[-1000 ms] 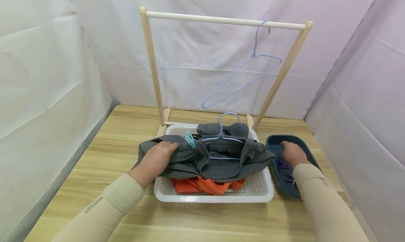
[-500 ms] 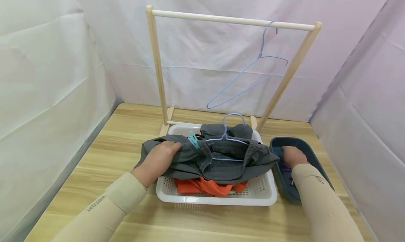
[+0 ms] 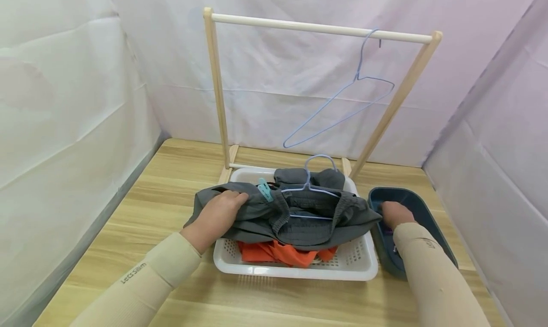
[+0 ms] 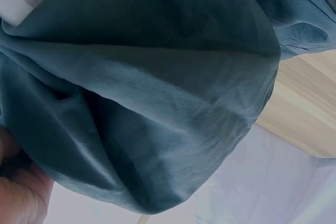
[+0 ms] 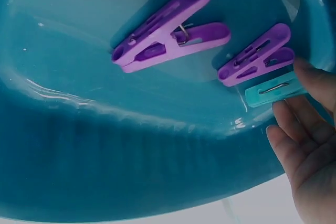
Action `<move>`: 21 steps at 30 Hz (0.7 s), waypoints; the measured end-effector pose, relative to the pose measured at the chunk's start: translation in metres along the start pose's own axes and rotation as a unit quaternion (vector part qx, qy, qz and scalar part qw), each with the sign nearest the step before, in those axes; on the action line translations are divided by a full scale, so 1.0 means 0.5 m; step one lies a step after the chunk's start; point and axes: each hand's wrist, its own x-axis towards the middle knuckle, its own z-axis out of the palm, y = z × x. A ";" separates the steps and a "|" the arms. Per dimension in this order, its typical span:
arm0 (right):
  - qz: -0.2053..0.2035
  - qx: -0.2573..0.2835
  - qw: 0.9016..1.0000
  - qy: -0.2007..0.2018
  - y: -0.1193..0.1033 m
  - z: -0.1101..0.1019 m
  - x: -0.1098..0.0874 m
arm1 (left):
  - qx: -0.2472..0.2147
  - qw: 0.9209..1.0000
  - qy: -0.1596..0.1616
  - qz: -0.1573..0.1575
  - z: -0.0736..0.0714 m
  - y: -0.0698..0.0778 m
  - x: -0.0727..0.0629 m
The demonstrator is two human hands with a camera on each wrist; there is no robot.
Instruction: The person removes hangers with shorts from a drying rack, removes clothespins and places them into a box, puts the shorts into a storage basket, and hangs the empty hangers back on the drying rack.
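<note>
My left hand (image 3: 217,217) grips the left part of a dark grey garment (image 3: 252,225), which lies spread across a white basket (image 3: 295,272). In the left wrist view, the cloth fills most of the picture, with the fingers at its edge. A light blue wire hanger (image 3: 307,187) runs inside the garment, hook up. Clipped on the cloth beside that hook is a teal clothespin (image 3: 265,190). My right hand (image 3: 396,215) reaches into a dark blue tray (image 3: 413,198). There, thumb and fingers pinch another teal clothespin (image 5: 268,92) beside two purple clothespins (image 5: 181,10).
Behind the basket stands a wooden rack with a white bar (image 3: 295,25). A second blue hanger (image 3: 358,75) hangs from it. Orange cloth (image 3: 295,254) lies in the basket under the garment. White sheeting (image 3: 64,127) walls the wooden table (image 3: 150,189) on three sides.
The head view has shifted, so the scene sits slightly further right. My right hand stays in the tray and now covers more of the purple clothespins. The left hand keeps its hold.
</note>
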 end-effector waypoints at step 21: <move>-0.010 -0.015 1.000 -0.001 -0.019 0.001 -0.004 | 0.000 1.000 0.014 0.004 0.001 0.002 -0.001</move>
